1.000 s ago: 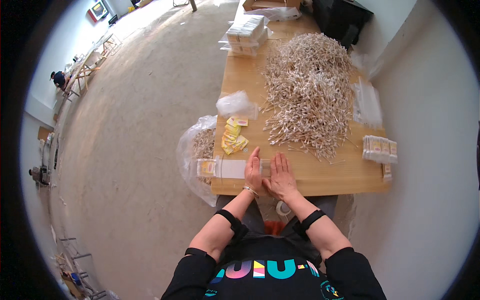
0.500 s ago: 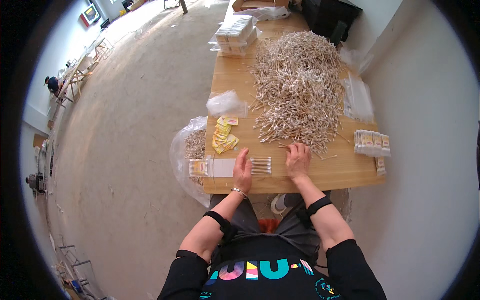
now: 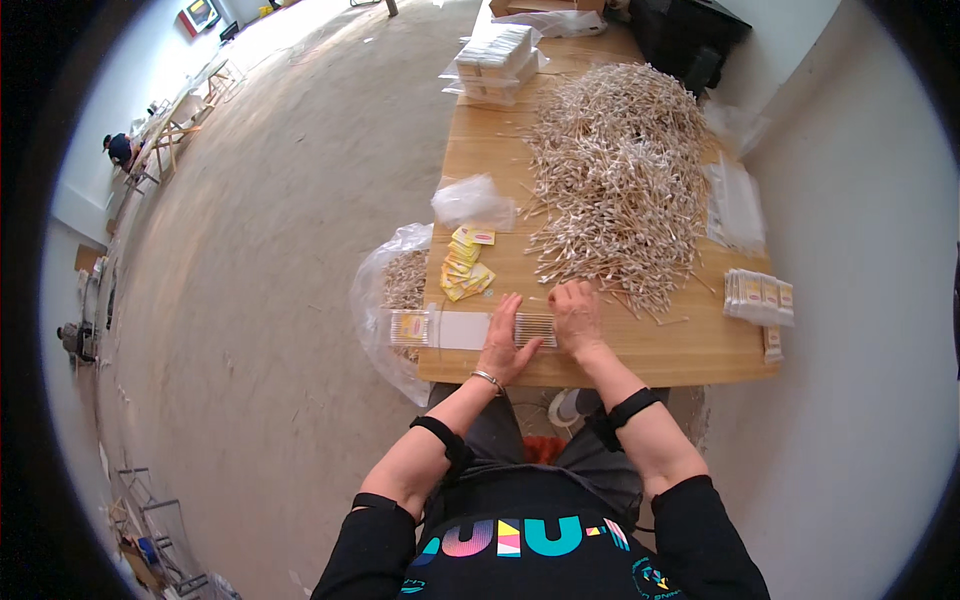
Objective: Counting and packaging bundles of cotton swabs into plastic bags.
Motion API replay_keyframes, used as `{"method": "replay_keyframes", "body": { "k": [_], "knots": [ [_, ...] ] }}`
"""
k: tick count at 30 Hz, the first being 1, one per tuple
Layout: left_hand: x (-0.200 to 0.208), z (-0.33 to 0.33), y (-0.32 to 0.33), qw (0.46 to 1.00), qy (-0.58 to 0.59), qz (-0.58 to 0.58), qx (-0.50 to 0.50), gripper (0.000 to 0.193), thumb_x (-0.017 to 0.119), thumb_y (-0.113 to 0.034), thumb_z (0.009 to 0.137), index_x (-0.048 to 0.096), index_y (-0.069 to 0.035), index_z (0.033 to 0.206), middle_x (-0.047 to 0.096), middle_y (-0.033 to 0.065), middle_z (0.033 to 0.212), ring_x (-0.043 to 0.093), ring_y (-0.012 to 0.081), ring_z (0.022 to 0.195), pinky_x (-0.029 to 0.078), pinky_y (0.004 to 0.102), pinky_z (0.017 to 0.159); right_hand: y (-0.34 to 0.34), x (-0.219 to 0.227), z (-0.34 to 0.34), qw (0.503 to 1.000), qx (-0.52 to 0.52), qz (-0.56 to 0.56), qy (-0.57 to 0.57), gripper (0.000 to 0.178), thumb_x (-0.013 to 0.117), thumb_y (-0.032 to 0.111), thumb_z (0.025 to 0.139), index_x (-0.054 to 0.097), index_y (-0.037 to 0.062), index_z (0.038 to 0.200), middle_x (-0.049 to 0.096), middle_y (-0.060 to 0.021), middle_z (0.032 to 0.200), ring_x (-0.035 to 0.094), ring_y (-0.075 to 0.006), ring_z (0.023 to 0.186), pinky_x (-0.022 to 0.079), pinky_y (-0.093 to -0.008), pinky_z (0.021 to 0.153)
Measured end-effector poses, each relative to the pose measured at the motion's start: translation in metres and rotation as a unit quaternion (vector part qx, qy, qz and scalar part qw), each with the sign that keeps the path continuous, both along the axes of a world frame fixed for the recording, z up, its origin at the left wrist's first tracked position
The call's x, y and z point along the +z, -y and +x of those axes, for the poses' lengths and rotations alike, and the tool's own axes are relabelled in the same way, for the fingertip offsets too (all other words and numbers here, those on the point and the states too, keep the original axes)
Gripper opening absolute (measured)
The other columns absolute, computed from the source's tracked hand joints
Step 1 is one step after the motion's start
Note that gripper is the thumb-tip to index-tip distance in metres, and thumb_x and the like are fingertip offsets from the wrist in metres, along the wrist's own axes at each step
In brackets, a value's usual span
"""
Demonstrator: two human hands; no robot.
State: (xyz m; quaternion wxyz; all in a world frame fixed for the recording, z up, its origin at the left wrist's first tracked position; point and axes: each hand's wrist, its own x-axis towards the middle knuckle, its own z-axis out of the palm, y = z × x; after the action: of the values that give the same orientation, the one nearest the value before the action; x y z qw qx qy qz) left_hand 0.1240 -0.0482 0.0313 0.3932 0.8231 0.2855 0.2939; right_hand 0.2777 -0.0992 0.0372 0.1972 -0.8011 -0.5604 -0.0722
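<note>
A neat row of cotton swabs (image 3: 537, 327) lies side by side near the table's front edge, between my two hands. My left hand (image 3: 505, 342) rests flat at its left end, thumb stretched along the near side and fingers apart from it. Under and beside that hand runs a white card strip (image 3: 462, 331). At the strip's left end, a small clear pack of swabs with a yellow label (image 3: 410, 327) juts past the table edge. My right hand (image 3: 577, 318) is at the row's right end, fingers curled together; what they pinch is hidden. A large heap of loose cotton swabs (image 3: 620, 180) spreads beyond.
Yellow cards (image 3: 466, 265) and clear plastic bags (image 3: 473, 203) lie at the left. Filled packs (image 3: 757, 297) are stacked at the right edge, near more flat bags (image 3: 735, 205). A plastic sack of swabs (image 3: 403, 280) stands beside the table. White packs (image 3: 495, 60) are piled behind.
My right hand has moved left from the heap's near edge to the row of swabs, its fingers curling. My left hand has turned, its thumb now reaching along the row. The whole view has shifted slightly.
</note>
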Motion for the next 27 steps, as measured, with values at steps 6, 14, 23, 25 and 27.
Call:
{"method": "replay_keyframes", "body": {
  "k": [6, 14, 23, 25, 27],
  "knots": [
    [-0.024, 0.007, -0.009, 0.911, 0.245, -0.308, 0.121, 0.045, 0.047, -0.004, 0.089, 0.035, 0.004, 0.132, 0.039, 0.0142, 0.136, 0.035, 0.0218, 0.127, 0.026, 0.0315, 0.106, -0.003, -0.002, -0.027, 0.992, 0.031, 0.004, -0.121, 0.013, 0.059, 0.010, 0.075, 0.060, 0.0109, 0.088, 0.054, -0.0061, 0.090, 0.049, -0.0264, 0.091, 0.039, -0.0384, 0.079],
    [-0.038, 0.016, -0.010, 0.868, 0.306, -0.377, 0.106, 0.041, 0.037, -0.014, 0.096, 0.036, 0.005, 0.132, 0.039, 0.0161, 0.136, 0.034, 0.0220, 0.128, 0.026, 0.0304, 0.106, 0.010, -0.014, -0.037, 0.878, -0.038, 0.206, -0.429, 0.031, 0.045, 0.007, 0.084, 0.050, -0.0008, 0.113, 0.045, -0.0171, 0.127, 0.038, -0.0301, 0.123, 0.026, -0.0362, 0.105],
    [-0.034, 0.017, -0.007, 0.896, 0.268, -0.341, 0.097, 0.041, 0.036, -0.022, 0.097, 0.040, 0.004, 0.130, 0.044, 0.0168, 0.131, 0.039, 0.0225, 0.124, 0.029, 0.0297, 0.103, 0.013, -0.016, -0.045, 0.861, 0.047, 0.187, -0.471, 0.049, 0.043, 0.014, 0.087, 0.033, -0.0050, 0.131, 0.028, -0.0209, 0.141, 0.024, -0.0325, 0.133, 0.018, -0.0377, 0.109],
    [-0.035, 0.016, -0.006, 0.887, 0.276, -0.358, 0.100, 0.042, 0.035, -0.023, 0.098, 0.040, 0.004, 0.129, 0.044, 0.0167, 0.131, 0.039, 0.0226, 0.124, 0.029, 0.0298, 0.103, 0.026, -0.015, -0.044, 0.979, 0.057, 0.038, -0.193, 0.062, 0.047, 0.026, 0.087, 0.024, -0.0064, 0.135, 0.020, -0.0238, 0.143, 0.018, -0.0361, 0.135, 0.015, -0.0420, 0.110],
    [-0.035, 0.014, -0.006, 0.893, 0.270, -0.344, 0.102, 0.043, 0.034, -0.025, 0.098, 0.041, 0.005, 0.129, 0.045, 0.0170, 0.130, 0.040, 0.0230, 0.123, 0.029, 0.0305, 0.103, 0.036, -0.012, -0.050, 0.986, 0.080, -0.053, -0.135, 0.070, 0.049, 0.032, 0.086, 0.021, -0.0068, 0.136, 0.018, -0.0246, 0.144, 0.016, -0.0370, 0.135, 0.014, -0.0437, 0.110]
  ]
}}
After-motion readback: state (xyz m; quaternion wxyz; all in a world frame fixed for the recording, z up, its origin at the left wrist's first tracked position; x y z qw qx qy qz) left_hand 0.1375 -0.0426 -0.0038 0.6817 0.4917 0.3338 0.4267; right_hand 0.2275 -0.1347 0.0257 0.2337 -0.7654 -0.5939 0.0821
